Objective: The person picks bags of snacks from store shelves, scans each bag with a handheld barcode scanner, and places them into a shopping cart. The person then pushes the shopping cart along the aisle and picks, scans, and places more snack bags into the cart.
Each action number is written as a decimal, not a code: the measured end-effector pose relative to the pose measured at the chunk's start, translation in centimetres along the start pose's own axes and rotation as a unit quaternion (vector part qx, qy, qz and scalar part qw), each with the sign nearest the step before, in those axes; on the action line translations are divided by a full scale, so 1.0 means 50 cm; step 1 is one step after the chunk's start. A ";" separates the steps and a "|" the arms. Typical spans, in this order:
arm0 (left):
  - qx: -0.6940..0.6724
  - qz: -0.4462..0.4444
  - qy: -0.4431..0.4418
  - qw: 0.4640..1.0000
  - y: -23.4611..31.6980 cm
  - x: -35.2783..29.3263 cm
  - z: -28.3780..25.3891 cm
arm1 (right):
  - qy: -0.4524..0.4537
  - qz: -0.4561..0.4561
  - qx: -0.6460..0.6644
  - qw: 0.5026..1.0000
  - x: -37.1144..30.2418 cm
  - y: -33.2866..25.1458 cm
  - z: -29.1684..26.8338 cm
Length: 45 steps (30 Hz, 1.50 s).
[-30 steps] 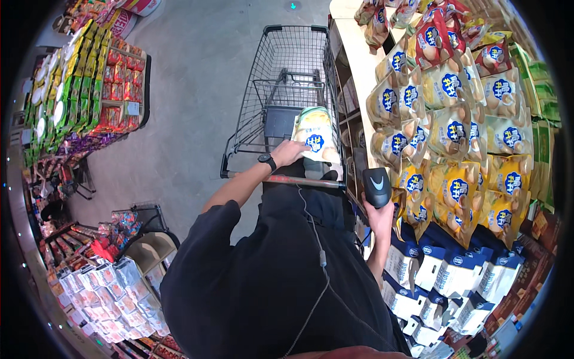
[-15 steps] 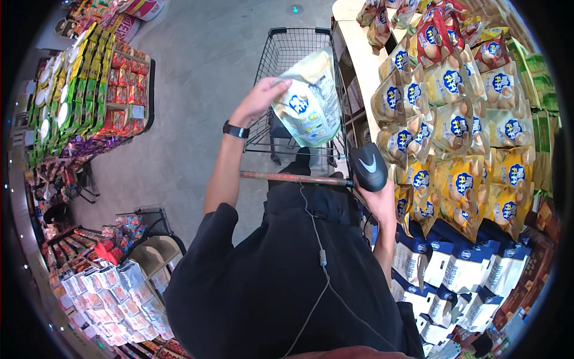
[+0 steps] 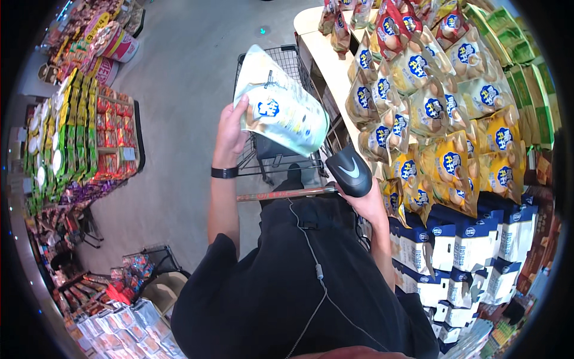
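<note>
My left hand is closed on the left edge of a pale plastic snack bag with a blue emblem. The bag hangs tilted over the shopping cart, its lower right end close to a black handheld barcode scanner. Wrapped round that scanner is my right hand, just right of the cart's reddish handle. Most of the black wire shopping cart is hidden by the bag. Some fingers of both hands are out of sight.
Along the right, a shelf bears rows of yellow, clear and red snack bags. White-and-blue cartons stack nearer to me. Green and red packages fill a display on the left, and grey floor runs between.
My left hand has moved left with the bag, which has turned and now slants down toward the scanner. The scanner has tilted slightly. The shelves and cart have shifted left in view.
</note>
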<state>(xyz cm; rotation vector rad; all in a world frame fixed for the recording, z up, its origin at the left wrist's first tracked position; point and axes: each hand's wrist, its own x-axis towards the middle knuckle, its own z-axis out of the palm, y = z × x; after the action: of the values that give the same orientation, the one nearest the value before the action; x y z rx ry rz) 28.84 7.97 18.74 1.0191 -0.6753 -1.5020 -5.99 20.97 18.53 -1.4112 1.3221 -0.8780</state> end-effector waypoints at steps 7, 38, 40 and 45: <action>-0.012 0.069 0.045 0.997 -0.167 0.155 0.133 | 0.045 0.065 0.000 0.997 -0.053 0.071 -0.034; 0.093 0.010 -0.030 0.995 -0.537 0.657 0.356 | 0.209 0.308 -0.018 0.928 -0.163 0.168 -0.185; 0.115 -0.001 -0.019 0.993 -0.514 0.651 0.350 | 0.199 0.301 -0.023 0.932 -0.155 0.167 -0.188; 0.157 -0.053 -0.100 0.981 -0.462 0.592 0.330 | 0.191 0.279 -0.038 0.940 -0.135 0.142 -0.184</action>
<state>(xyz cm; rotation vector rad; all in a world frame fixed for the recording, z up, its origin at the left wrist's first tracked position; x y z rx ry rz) 3.92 -18.45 -0.28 1.1643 -1.0384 -1.6383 -17.70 26.47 14.90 -0.8572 1.9432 -0.7313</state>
